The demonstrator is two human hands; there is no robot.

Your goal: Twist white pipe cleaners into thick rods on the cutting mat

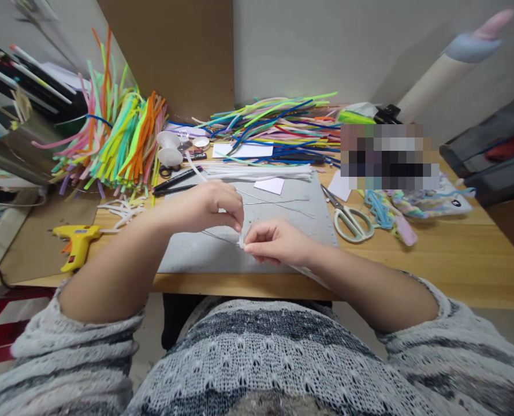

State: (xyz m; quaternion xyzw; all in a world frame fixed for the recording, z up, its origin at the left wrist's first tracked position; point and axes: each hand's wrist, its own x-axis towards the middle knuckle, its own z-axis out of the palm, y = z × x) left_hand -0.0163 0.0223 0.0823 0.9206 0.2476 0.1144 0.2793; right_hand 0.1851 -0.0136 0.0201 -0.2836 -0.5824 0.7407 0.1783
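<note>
Both my hands meet over a grey cutting mat (187,254). My left hand (220,205) pinches a white pipe cleaner (241,238) from above, its fingers closed. Just to the right, my right hand (274,240) pinches the same white piece between thumb and forefinger. A white strand runs up behind my left hand, and another passes below my right wrist; whether they are one piece I cannot tell. Thin wires (278,201) stretch across the mat behind my hands. Farther back lies a bundle of white pipe cleaners (265,172).
Scissors (353,224) lie right of the mat. A yellow glue gun (77,242) rests at the left, near short white pieces (122,209). Coloured pipe cleaners (127,144) stand bunched at the left, and more (278,124) lie along the back. Black pens (177,184) sit by the mat's left edge.
</note>
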